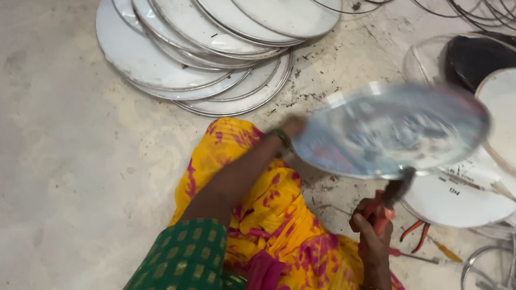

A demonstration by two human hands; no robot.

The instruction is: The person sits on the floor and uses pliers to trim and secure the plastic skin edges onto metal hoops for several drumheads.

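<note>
A stack of discs (198,49) lies at the floor's (49,153) far edge. The shiny disc (389,130), blurred, tilts flat across both hands: left hand (290,129) grasps its near-left rim, right hand (373,225) clenches red pliers (386,203) biting its lower edge.

A stack of discs (204,50) lies on the floor (49,153) at its far edge. More discs (470,195) lie right; pliers (415,233) lie before them.

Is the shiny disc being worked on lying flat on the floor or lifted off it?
Lifted. The shiny disc is tilted above the floor, left hand on its edge, pliers in the right hand at its lower rim.
</note>
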